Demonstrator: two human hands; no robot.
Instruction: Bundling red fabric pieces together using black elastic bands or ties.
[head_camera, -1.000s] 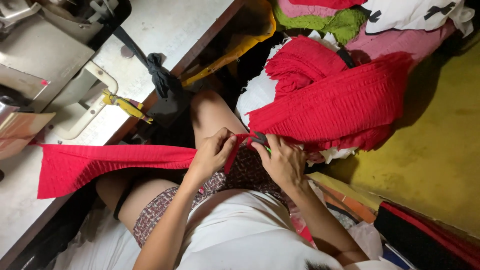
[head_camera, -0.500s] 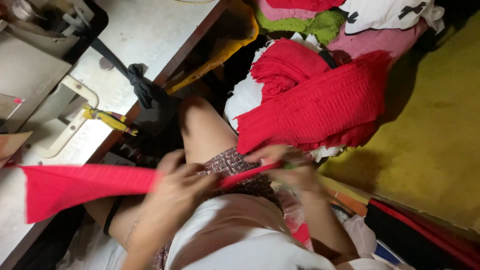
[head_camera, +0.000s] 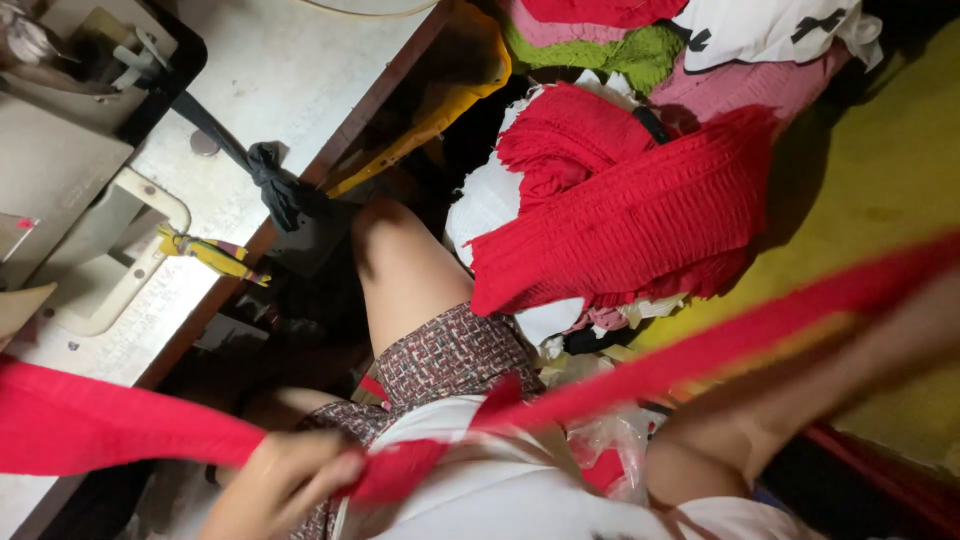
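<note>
Here, at the far left, the sewing machine (head_camera: 70, 190) sat on the pale desk (head_camera: 300, 90), a small yellow tool (head_camera: 215, 255) lying near its base and a black strap (head_camera: 275, 190) knotted at the desk's edge. The long red strip of fabric (head_camera: 100, 425) ran from the left edge of view across my lap. My left hand (head_camera: 285, 480), blurred with motion, had its fingers closed in a pinch around the strip near my waist. From there the strip rose to the right, stretched taut over my patterned skirt (head_camera: 450, 350). My right hand (head_camera: 925, 330) was out at the far right, too smeared to show the fingers, so I could not tell its grip, though the strip led straight to it. My reading: the strip was being drawn out full length between both hands; the next move would need an even pull and a firm left pinch. No bin or basket showed. The red ribbed cloth (head_camera: 640, 215) lay loose on a heap of garments (head_camera: 650, 50) on the floor, beside the yellow floor (head_camera: 880, 200).
</note>
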